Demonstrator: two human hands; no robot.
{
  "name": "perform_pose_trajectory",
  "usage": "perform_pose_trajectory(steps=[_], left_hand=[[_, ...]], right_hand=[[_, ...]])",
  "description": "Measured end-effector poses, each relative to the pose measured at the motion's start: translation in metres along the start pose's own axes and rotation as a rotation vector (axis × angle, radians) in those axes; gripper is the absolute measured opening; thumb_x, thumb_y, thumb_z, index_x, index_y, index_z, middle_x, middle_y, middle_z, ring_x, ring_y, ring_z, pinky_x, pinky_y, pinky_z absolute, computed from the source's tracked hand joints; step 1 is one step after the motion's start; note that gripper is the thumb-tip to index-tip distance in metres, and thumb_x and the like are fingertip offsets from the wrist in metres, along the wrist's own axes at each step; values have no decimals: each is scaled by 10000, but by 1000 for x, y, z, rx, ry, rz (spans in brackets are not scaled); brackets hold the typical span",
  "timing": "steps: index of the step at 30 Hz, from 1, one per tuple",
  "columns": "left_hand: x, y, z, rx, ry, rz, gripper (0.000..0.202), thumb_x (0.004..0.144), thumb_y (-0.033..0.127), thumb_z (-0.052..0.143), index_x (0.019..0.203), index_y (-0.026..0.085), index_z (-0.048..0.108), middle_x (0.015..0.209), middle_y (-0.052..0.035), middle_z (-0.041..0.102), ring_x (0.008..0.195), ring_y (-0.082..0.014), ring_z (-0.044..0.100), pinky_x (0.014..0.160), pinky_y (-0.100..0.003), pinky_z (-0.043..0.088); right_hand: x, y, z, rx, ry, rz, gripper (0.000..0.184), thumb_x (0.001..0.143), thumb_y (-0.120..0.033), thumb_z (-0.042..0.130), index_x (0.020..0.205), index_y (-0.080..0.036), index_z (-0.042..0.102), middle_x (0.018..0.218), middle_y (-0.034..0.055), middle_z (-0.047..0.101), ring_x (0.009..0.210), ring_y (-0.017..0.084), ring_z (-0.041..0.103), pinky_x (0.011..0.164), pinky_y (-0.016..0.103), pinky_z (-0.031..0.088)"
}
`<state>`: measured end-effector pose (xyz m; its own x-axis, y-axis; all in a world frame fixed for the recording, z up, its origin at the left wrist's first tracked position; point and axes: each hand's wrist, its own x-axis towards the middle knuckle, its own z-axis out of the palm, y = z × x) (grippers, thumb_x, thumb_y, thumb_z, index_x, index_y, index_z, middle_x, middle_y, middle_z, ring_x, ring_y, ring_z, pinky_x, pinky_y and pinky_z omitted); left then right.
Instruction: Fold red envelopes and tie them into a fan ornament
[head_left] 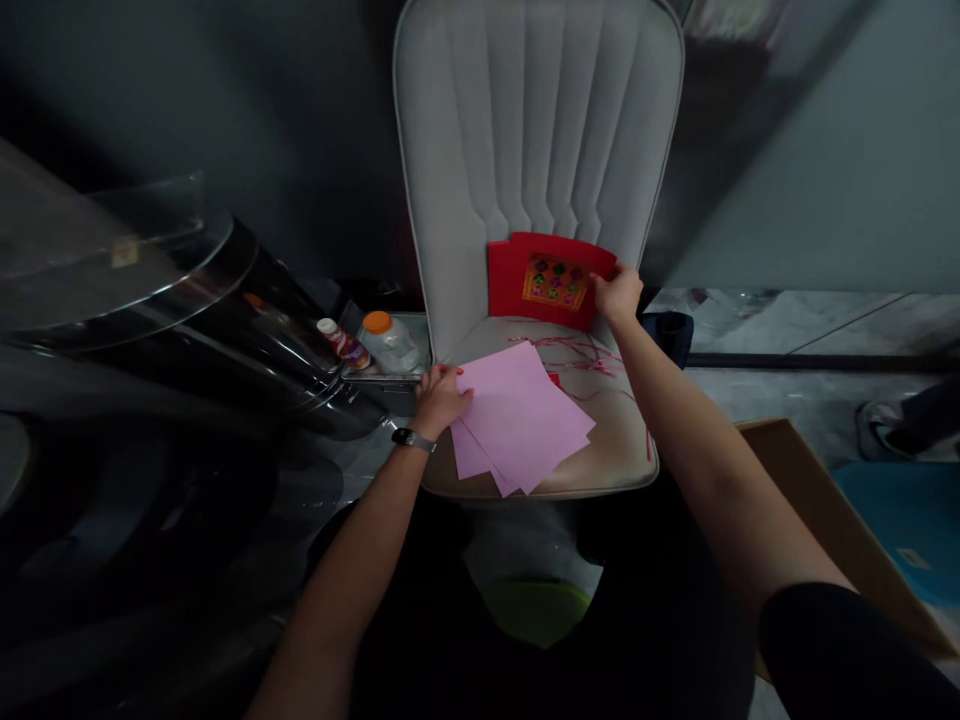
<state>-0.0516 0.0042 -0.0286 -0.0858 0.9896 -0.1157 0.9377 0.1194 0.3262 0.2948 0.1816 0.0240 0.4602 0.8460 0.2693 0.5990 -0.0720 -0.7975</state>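
I recorded the left hand (441, 398) resting on the pink sheets (525, 415) on the chair seat (624, 445), grip undetermined; the right hand (619, 293) clamped a corner of the red card (544, 280).

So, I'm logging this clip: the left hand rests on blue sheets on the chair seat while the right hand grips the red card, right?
No: the head view shows pink sheets, not blue, under the left hand on the chair seat. The right hand does grip the red card.

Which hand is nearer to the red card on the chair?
Right. The right hand grips the red card at its right edge; the left hand rests lower, on the pink papers.
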Motion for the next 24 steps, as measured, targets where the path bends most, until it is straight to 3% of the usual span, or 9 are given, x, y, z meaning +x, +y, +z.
perform_pose_trajectory(steps=[2,5,8,11,12,15,17,20,24], left_hand=[[1,1,-1,9,-36,5,551,890,450,645,1398,242,603,1473,-154,514,1391,-387,489,1158,-511,398],[3,1,-1,37,-61,26,580,903,491,623,1420,231,587,1449,-160,532,1379,-393,498,1153,-513,400],[5,-1,-2,67,-56,35,577,897,492,622,1407,222,602,1427,-167,550,1352,-417,508,1119,-543,421],[7,-4,-3,57,-47,53,548,892,470,632,1380,220,628,1412,-166,562,1326,-416,520,1108,-545,424],[8,-5,-2,47,-39,61,538,892,463,635,1372,220,635,1405,-164,568,1320,-411,522,1109,-538,421],[12,-8,1,21,8,72,509,884,430,648,1343,209,664,1377,-168,597,1303,-407,526,1104,-521,418],[15,-8,4,-12,65,85,443,911,394,609,1296,192,696,1324,-176,637,1265,-387,553,1088,-494,425],[20,-4,9,-152,102,125,397,1002,397,463,1134,155,748,1116,-168,727,1070,-310,646,988,-411,475],[24,2,17,-323,71,174,494,1023,510,427,990,146,760,958,-132,759,890,-255,670,868,-352,501]], right_hand=[[5,-2,-5,9,31,24,237,870,-257,781,1027,-99,701,1013,151,768,874,196,642,945,391,513],[7,-6,-20,82,109,30,207,906,-333,742,913,-147,653,937,115,749,786,156,554,919,380,500],[-23,-11,-43,182,102,-233,198,980,-398,618,992,-201,633,946,73,743,819,176,588,873,366,525],[-94,-11,-65,169,-121,-511,84,905,-289,689,953,-227,662,1028,49,771,945,225,690,938,406,536],[-123,-9,-71,107,-282,-634,74,892,-248,700,955,-229,667,1073,59,777,1004,252,704,992,447,523],[-205,0,-78,-13,-727,-928,142,981,-168,586,1065,-219,690,1045,63,790,936,223,733,1150,507,437],[-242,5,-75,-87,-906,-952,146,992,-163,583,1062,-203,706,1041,84,792,957,229,741,1127,501,460],[-266,6,-68,-78,-1065,-899,169,937,-99,617,1009,-206,726,1029,63,798,973,209,748,1167,491,425],[-268,4,-68,37,-1050,-804,203,869,-69,667,984,-220,741,1008,29,802,965,209,745,1143,476,413]])
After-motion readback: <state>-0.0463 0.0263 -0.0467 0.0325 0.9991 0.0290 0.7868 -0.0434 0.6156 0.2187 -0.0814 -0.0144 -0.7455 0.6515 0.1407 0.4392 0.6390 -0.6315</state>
